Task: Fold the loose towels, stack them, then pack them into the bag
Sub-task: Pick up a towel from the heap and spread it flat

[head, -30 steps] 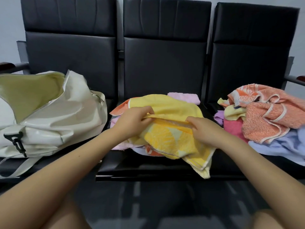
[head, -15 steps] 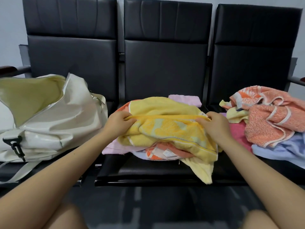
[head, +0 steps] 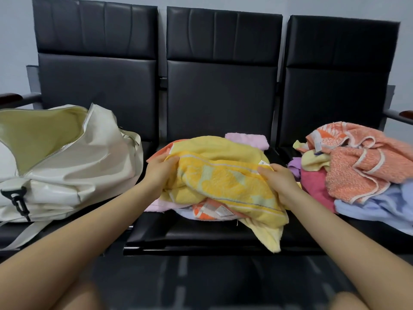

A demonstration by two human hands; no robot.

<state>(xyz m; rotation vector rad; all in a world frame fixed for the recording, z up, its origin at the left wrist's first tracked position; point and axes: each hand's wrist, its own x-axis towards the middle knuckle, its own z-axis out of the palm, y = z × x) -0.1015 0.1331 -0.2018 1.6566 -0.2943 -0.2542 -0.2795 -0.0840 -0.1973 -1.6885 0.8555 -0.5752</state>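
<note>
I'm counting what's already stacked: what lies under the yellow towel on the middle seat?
Under the yellow towel, which both hands grip, a pink towel, an orange-and-white patterned one and a pale blue edge peek out. Anything else beneath is covered.

Both bare forearms reach forward and converge. The left hand (head: 159, 173) grips the yellow towel (head: 223, 182) at its left end, fingers curled; the right hand (head: 279, 182) pinches its right end.

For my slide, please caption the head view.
Both hands grip a yellow towel beside an open white bag.
</note>
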